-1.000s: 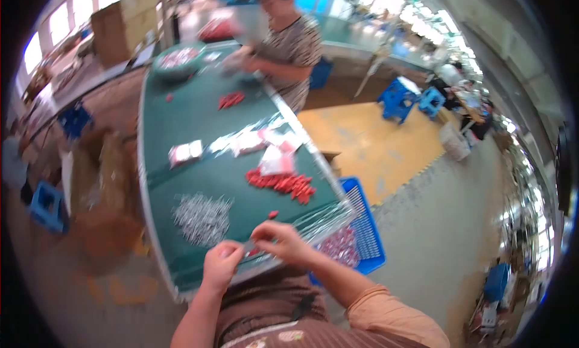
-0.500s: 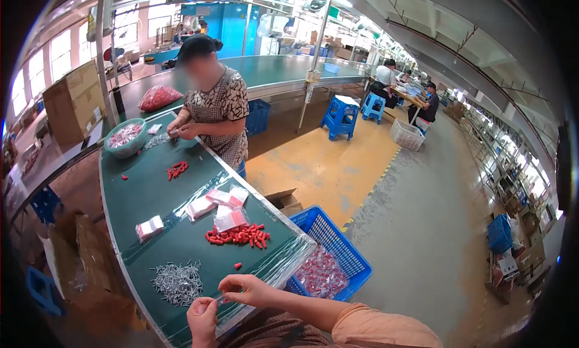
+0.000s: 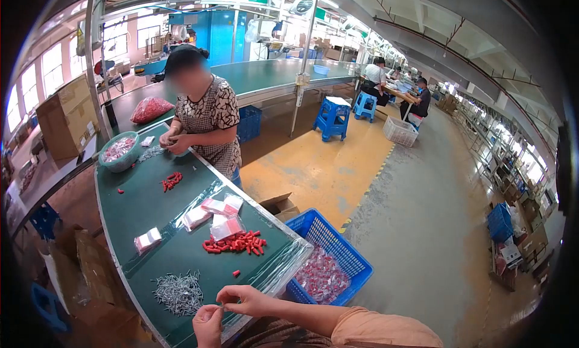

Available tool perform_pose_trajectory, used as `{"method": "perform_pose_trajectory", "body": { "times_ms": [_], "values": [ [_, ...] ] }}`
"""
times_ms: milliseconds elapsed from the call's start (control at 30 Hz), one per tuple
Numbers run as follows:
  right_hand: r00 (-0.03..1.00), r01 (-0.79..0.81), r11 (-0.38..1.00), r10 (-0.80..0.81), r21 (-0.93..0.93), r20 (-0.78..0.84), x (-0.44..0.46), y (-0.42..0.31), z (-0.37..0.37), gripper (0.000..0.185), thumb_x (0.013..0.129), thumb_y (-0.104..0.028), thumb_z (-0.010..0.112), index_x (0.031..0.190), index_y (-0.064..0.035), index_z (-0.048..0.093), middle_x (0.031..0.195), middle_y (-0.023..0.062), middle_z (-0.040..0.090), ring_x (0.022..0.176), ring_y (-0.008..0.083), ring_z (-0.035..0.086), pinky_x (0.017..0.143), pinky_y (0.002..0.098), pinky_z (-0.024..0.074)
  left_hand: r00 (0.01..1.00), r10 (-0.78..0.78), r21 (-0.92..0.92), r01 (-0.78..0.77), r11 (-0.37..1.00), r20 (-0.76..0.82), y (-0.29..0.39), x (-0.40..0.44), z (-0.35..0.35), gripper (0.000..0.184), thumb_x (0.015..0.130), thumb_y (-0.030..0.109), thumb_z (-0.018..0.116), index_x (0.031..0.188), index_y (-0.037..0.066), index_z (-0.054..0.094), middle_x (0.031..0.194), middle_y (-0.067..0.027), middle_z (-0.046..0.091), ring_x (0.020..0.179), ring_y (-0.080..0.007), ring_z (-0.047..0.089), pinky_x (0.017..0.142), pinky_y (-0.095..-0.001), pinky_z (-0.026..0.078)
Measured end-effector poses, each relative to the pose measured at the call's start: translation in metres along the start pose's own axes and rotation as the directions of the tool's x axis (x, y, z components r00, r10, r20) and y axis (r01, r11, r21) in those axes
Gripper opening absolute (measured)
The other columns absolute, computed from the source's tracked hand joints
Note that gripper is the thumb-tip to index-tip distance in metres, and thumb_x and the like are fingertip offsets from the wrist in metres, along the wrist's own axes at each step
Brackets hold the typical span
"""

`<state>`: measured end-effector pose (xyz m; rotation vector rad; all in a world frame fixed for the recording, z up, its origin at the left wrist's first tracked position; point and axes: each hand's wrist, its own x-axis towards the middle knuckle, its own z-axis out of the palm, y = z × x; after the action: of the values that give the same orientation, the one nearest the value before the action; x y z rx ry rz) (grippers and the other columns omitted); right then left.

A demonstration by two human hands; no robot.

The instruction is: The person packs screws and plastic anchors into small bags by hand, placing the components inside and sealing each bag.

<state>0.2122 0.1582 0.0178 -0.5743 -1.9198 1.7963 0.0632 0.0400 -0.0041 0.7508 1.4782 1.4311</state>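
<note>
My left hand (image 3: 208, 325) and my right hand (image 3: 244, 301) meet at the table's near edge, fingertips pinched together. Something small and pale shows between them, too small to name. Left of and beyond my hands lies a heap of grey screws (image 3: 179, 292). One red plastic plug (image 3: 236, 273) lies just past my right hand. Farther up is a pile of red plugs (image 3: 241, 244), with packs of small clear bags (image 3: 227, 227) beside and partly over it. Another pack of bags (image 3: 148, 240) sits to the left.
A blue basket (image 3: 360, 274) of filled small bags stands right of the green table (image 3: 136, 206). Across it a co-worker (image 3: 205, 121) handles small items near a green bowl (image 3: 122, 164) and a few red plugs (image 3: 172, 181). An open carton (image 3: 280, 207) is beside the table.
My hands stay pinched together, slightly lower in view. The co-worker's hands have shifted a little and their head has turned. The whole view has shifted slightly.
</note>
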Motion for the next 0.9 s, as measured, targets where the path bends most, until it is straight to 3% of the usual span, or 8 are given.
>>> {"method": "perform_pose_trajectory", "body": {
  "times_ms": [200,300,367,533,633,733,833,900],
  "values": [
    [1.000,-0.026,0.999,0.026,-0.033,0.009,-0.007,0.002,-0.004,0.016,0.089,0.000,0.064,0.104,-0.0007,0.059,0.091,0.0038,0.063,0.083,0.0089,0.058,0.076,0.0266,0.0498,1.000,-0.003,0.033,0.002,0.999,0.017,0.007,-0.002,0.012,0.017,0.094,0.021,0.068,0.093,0.004,0.069,0.076,0.0013,0.061,0.058,-0.0061,0.047,0.052,-0.0231,0.039],
    [0.999,-0.048,0.998,0.048,-0.044,0.002,-0.016,-0.005,-0.015,0.017,0.089,0.001,0.063,0.106,0.0007,0.059,0.092,0.0045,0.064,0.084,0.0105,0.062,0.076,0.0269,0.0520,0.990,-0.121,0.146,0.109,0.983,0.074,0.026,-0.007,0.015,0.018,0.093,0.020,0.067,0.102,0.004,0.066,0.075,0.0018,0.057,0.058,-0.0067,0.046,0.051,-0.0240,0.039],
    [0.991,-0.132,0.991,0.132,-0.029,-0.017,-0.030,-0.023,-0.041,0.019,0.089,0.001,0.062,0.108,0.0017,0.060,0.093,0.0049,0.064,0.083,0.0118,0.064,0.075,0.0273,0.0539,0.961,-0.253,-0.004,0.255,0.967,0.109,0.011,-0.007,-0.001,0.025,0.092,0.019,0.066,0.113,0.006,0.062,0.075,0.0017,0.054,0.058,-0.0076,0.045,0.050,-0.0248,0.039],
    [0.908,-0.215,0.884,0.023,-0.415,-0.419,-0.094,-0.070,-0.140,0.023,0.083,-0.007,0.065,0.105,-0.0009,0.065,0.091,0.0131,0.067,0.087,0.0224,0.067,0.078,0.0330,0.0532,0.888,-0.384,-0.403,0.457,0.793,0.251,-0.019,0.002,-0.042,0.047,0.091,0.018,0.066,0.134,0.010,0.047,0.080,-0.0005,0.052,0.060,-0.0120,0.047,0.048,-0.0271,0.042],
    [0.767,-0.324,0.714,-0.186,-0.620,-0.614,-0.114,-0.069,-0.165,0.022,0.082,-0.008,0.065,0.103,-0.0004,0.066,0.093,0.0153,0.066,0.085,0.0270,0.066,0.077,0.0351,0.0532,0.907,-0.337,-0.359,0.411,0.838,0.252,-0.039,0.009,-0.046,0.054,0.091,0.022,0.067,0.139,0.013,0.044,0.089,-0.0035,0.059,0.068,-0.0169,0.059,0.050,-0.0335,0.052],
    [0.715,-0.337,0.684,-0.261,-0.647,-0.649,-0.115,-0.060,-0.166,0.021,0.083,-0.007,0.065,0.102,-0.0001,0.066,0.093,0.0158,0.065,0.082,0.0278,0.066,0.076,0.0349,0.0530,0.938,-0.345,-0.403,0.331,0.853,0.040,0.007,-0.002,-0.006,0.014,0.091,0.009,0.066,0.102,0.002,0.062,0.087,-0.0103,0.068,0.057,-0.0096,0.053,0.043,-0.0233,0.037],
    [0.776,-0.280,0.759,-0.182,-0.588,-0.604,-0.097,-0.048,-0.148,0.019,0.083,-0.003,0.064,0.101,0.0004,0.066,0.092,0.0139,0.064,0.081,0.0234,0.066,0.074,0.0324,0.0527,0.942,-0.320,-0.345,0.334,0.877,0.099,0.000,0.004,-0.007,0.022,0.094,0.015,0.063,0.109,-0.001,0.060,0.102,-0.0178,0.070,0.059,-0.0109,0.051,0.045,-0.0239,0.039],
    [0.830,-0.223,0.817,-0.128,-0.532,-0.544,-0.081,-0.042,-0.123,0.018,0.082,-0.001,0.063,0.100,0.0005,0.066,0.091,0.0124,0.064,0.080,0.0215,0.065,0.073,0.0315,0.0526,0.926,-0.353,-0.278,0.376,0.884,0.131,0.017,0.002,-0.007,0.020,0.097,0.019,0.062,0.104,0.001,0.060,0.092,-0.0095,0.068,0.054,-0.0061,0.043,0.042,-0.0226,0.033]
  ]
}}
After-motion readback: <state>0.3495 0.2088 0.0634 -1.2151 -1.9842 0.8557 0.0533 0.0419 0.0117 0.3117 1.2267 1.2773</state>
